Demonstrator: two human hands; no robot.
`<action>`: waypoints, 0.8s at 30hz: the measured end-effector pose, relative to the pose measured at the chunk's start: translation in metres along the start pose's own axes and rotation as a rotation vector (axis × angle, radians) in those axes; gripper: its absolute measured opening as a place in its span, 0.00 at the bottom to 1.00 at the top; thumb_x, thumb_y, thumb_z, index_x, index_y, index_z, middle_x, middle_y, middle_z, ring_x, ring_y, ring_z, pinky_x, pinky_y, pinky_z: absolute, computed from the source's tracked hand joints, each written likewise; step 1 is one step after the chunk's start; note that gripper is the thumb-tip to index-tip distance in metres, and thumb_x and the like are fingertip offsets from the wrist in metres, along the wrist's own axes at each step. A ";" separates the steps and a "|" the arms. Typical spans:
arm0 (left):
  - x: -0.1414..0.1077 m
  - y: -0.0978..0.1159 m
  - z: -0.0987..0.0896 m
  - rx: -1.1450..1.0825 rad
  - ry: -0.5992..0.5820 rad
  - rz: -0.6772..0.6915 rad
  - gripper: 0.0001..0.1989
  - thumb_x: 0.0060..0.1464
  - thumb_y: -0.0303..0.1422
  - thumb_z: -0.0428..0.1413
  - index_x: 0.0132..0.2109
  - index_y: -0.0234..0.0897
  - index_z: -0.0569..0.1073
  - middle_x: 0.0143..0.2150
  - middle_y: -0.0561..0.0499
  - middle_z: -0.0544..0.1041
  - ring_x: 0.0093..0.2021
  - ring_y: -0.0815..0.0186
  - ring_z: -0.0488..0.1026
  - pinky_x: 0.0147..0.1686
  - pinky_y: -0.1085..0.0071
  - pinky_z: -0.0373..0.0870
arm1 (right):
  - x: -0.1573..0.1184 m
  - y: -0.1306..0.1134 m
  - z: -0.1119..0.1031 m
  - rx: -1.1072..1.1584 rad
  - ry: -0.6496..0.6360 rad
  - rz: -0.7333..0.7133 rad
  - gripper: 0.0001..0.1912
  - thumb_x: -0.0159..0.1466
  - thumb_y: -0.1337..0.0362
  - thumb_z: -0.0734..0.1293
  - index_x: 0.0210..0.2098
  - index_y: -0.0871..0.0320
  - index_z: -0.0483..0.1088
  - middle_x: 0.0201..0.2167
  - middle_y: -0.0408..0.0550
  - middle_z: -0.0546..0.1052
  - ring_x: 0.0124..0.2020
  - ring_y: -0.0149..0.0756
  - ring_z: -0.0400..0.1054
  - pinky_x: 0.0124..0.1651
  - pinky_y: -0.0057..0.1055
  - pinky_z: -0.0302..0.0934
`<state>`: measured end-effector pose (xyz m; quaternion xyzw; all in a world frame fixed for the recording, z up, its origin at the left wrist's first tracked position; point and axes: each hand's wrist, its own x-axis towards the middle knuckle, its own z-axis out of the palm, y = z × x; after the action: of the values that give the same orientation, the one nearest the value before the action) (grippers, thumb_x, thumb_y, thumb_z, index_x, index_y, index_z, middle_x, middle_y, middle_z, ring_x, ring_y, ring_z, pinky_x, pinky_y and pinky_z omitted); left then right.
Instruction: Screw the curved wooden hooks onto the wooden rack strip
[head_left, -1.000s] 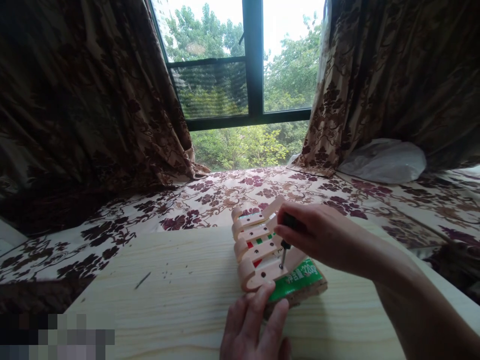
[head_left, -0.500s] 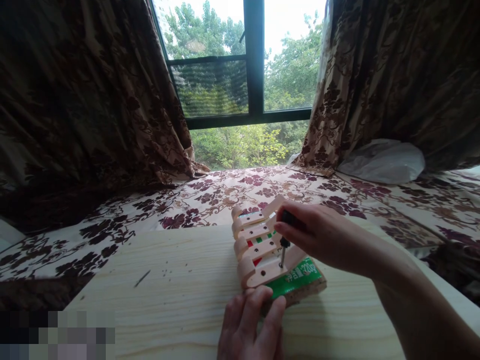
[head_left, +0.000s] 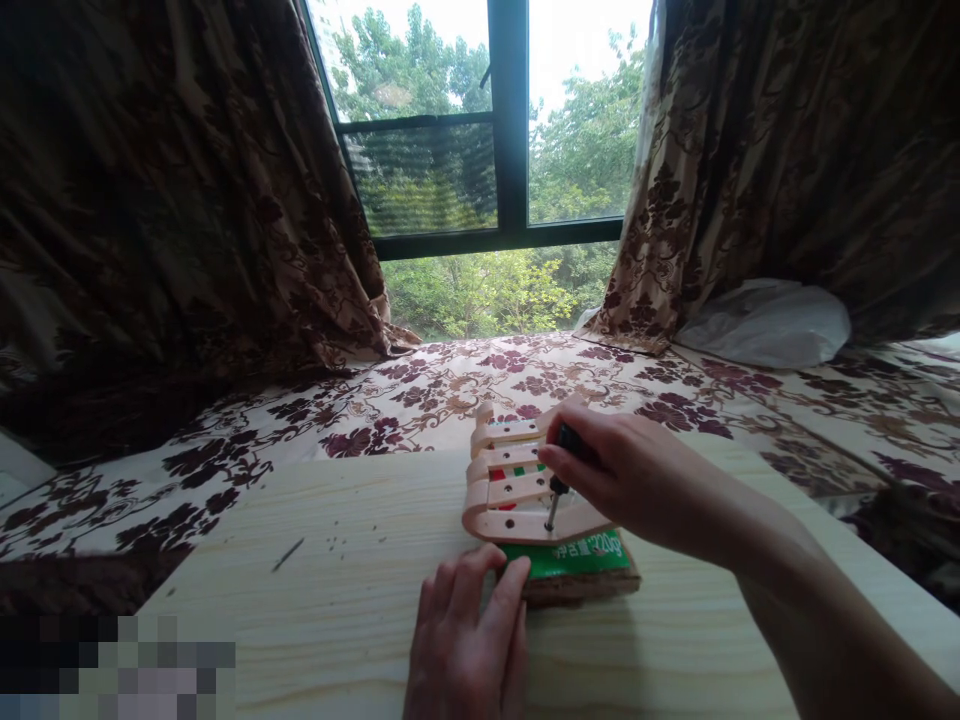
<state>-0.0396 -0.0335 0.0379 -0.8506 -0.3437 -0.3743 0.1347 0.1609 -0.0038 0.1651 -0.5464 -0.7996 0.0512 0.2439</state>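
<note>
My right hand [head_left: 607,455] is closed round the black handle of a screwdriver [head_left: 555,500]. Its thin shaft points down, and the tip meets the right-hand dark hole or screw on the front slat of a pale wooden rack [head_left: 491,525]. Curved ends and several slats with dark spots make up this rack. Under it lies a flat brown-sided block with a green printed label [head_left: 559,560]. At the block's front left corner, my left hand [head_left: 469,630] has its bent fingers and thumb pressed against the edge, just below the rack.
Small dark bits and a thin dark stick [head_left: 288,554] lie on the pale wooden board [head_left: 337,620] to the left. Behind it spreads a flowered cloth [head_left: 442,385], with a white plastic bag [head_left: 765,322] at right. Patterned curtains [head_left: 330,250] flank a window.
The rack and block have turned a little and shifted left. My left hand has moved left with them, and the screwdriver in my right hand has shifted slightly left too.
</note>
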 end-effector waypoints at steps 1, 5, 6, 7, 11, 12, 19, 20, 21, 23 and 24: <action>0.000 0.001 0.000 -0.007 0.013 -0.008 0.20 0.52 0.21 0.53 0.53 0.34 0.68 0.48 0.42 0.67 0.47 0.61 0.65 0.44 0.64 0.65 | 0.000 0.000 0.000 0.003 0.002 0.004 0.10 0.66 0.59 0.57 0.33 0.57 0.64 0.24 0.43 0.70 0.24 0.31 0.59 0.28 0.28 0.49; -0.002 0.006 0.003 0.040 0.023 -0.021 0.22 0.53 0.24 0.53 0.56 0.34 0.64 0.56 0.39 0.65 0.50 0.57 0.65 0.46 0.60 0.65 | 0.002 0.001 0.000 0.018 -0.002 0.019 0.10 0.66 0.59 0.57 0.32 0.57 0.64 0.23 0.43 0.69 0.23 0.31 0.58 0.28 0.28 0.49; -0.003 0.006 0.004 0.070 0.001 -0.005 0.24 0.53 0.26 0.53 0.58 0.33 0.63 0.57 0.38 0.65 0.50 0.56 0.65 0.45 0.60 0.65 | 0.002 0.002 0.000 0.021 0.000 0.020 0.10 0.66 0.59 0.58 0.32 0.57 0.64 0.23 0.43 0.69 0.23 0.30 0.58 0.27 0.28 0.48; -0.004 0.006 0.005 0.091 -0.018 0.003 0.25 0.53 0.27 0.53 0.59 0.32 0.62 0.58 0.37 0.65 0.51 0.55 0.65 0.45 0.60 0.65 | 0.003 0.003 0.001 0.024 0.003 0.019 0.11 0.66 0.58 0.58 0.32 0.57 0.64 0.23 0.43 0.69 0.23 0.30 0.58 0.27 0.28 0.48; -0.008 0.009 0.011 0.075 0.015 -0.081 0.23 0.54 0.28 0.52 0.58 0.35 0.62 0.58 0.40 0.66 0.51 0.53 0.65 0.46 0.57 0.64 | 0.005 0.006 0.002 0.029 0.023 0.017 0.11 0.65 0.58 0.58 0.32 0.57 0.65 0.22 0.42 0.68 0.23 0.30 0.57 0.27 0.27 0.48; -0.009 0.011 0.013 0.059 0.039 -0.101 0.22 0.54 0.27 0.51 0.57 0.36 0.63 0.58 0.40 0.66 0.51 0.53 0.65 0.47 0.56 0.64 | 0.006 0.006 0.003 0.026 0.032 0.020 0.11 0.65 0.57 0.58 0.31 0.57 0.65 0.22 0.42 0.68 0.23 0.30 0.57 0.27 0.27 0.48; -0.009 0.016 0.016 0.016 0.088 -0.096 0.22 0.53 0.26 0.50 0.56 0.38 0.65 0.56 0.41 0.68 0.52 0.53 0.65 0.46 0.57 0.64 | 0.003 0.005 -0.001 -0.001 0.026 -0.041 0.08 0.64 0.59 0.60 0.33 0.56 0.66 0.22 0.41 0.68 0.22 0.29 0.56 0.26 0.27 0.46; -0.009 0.015 0.016 0.013 0.089 -0.090 0.22 0.53 0.26 0.50 0.56 0.38 0.65 0.56 0.40 0.68 0.52 0.53 0.65 0.46 0.57 0.65 | 0.001 0.004 -0.001 -0.003 0.019 -0.061 0.07 0.63 0.60 0.60 0.34 0.56 0.65 0.22 0.40 0.68 0.22 0.29 0.56 0.26 0.27 0.46; -0.009 0.015 0.016 0.009 0.091 -0.084 0.22 0.52 0.26 0.51 0.55 0.38 0.65 0.56 0.40 0.68 0.52 0.54 0.65 0.46 0.57 0.65 | 0.001 0.003 -0.002 -0.002 0.014 -0.075 0.06 0.63 0.61 0.60 0.34 0.56 0.65 0.22 0.40 0.68 0.22 0.28 0.55 0.26 0.27 0.46; -0.009 0.014 0.016 0.000 0.091 -0.073 0.22 0.52 0.25 0.51 0.55 0.37 0.65 0.56 0.40 0.68 0.53 0.54 0.65 0.47 0.57 0.65 | 0.001 0.003 -0.001 0.006 0.011 -0.079 0.06 0.64 0.61 0.60 0.33 0.56 0.64 0.22 0.40 0.67 0.22 0.28 0.55 0.26 0.27 0.46; -0.009 0.014 0.016 -0.006 0.089 -0.069 0.22 0.52 0.25 0.50 0.55 0.37 0.65 0.56 0.40 0.68 0.53 0.54 0.65 0.47 0.57 0.64 | 0.002 0.004 0.000 0.008 0.010 -0.066 0.07 0.64 0.61 0.59 0.32 0.57 0.64 0.22 0.40 0.67 0.22 0.29 0.55 0.26 0.27 0.46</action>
<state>-0.0257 -0.0399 0.0206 -0.8211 -0.3654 -0.4174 0.1345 0.1638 -0.0010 0.1645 -0.5192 -0.8155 0.0436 0.2519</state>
